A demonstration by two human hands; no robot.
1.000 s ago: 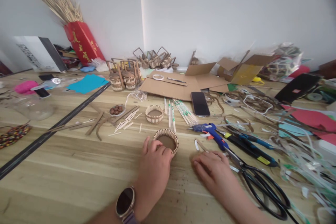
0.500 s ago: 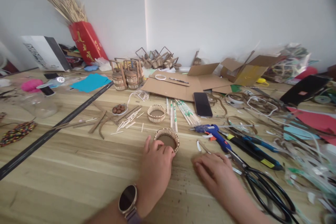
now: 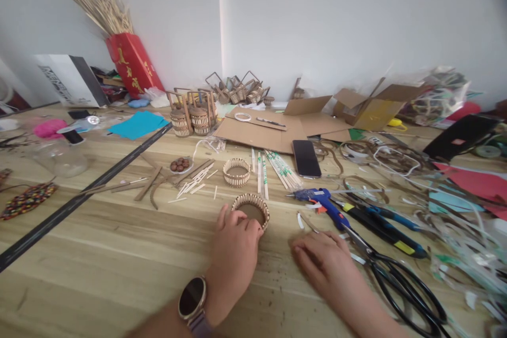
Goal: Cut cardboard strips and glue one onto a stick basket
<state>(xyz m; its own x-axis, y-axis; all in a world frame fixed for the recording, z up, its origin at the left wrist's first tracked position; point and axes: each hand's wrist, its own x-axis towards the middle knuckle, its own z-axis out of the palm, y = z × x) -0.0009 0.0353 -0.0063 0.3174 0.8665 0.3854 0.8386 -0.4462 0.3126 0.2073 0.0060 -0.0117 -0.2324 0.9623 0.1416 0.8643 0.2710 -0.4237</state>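
Head view: I see the left hand closed over the near rim of the nearer round basket on the table; uneven squeezing could loosen slats, and whether the curled right hand holds anything, I can't tell.

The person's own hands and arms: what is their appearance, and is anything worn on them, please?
The left hand and the right hand wear no gloves, and no sleeves show. On the left wrist is a watch with a round black face, a pale gold-toned rim and a purple strap. Nothing is visible on the right wrist.
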